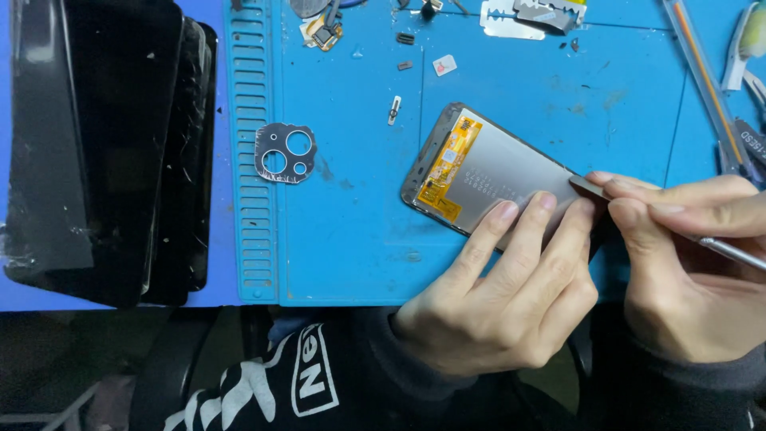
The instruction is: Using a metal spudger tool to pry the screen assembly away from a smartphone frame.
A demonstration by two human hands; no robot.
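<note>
Head view looks down on a phone screen assembly (487,179) lying back-side up on a blue work mat (351,239), toward the mat's near right part. Its grey metal back faces upward, with an orange flex cable (447,164) along the end that points to the mat's left side. The left hand (499,299) rests on the screen's near long edge, its fingers laid side by side and pressed flat on the grey back. The right hand (690,267) pinches a thin metal tool (590,188) between thumb and forefinger, and the flat tip touches the screen's right end, just beside the left hand's fingertips; the tool's shaft runs out past the right hand toward the mat's right edge.

Further left on the mat lies a dark camera-lens cover (286,153) with three round holes, well apart from the screen. Small screws and parts (405,38) are scattered along the mat's far edge, beside a razor blade (511,20). Beyond the mat's left edge sits a stack of black phone screens (104,152).
</note>
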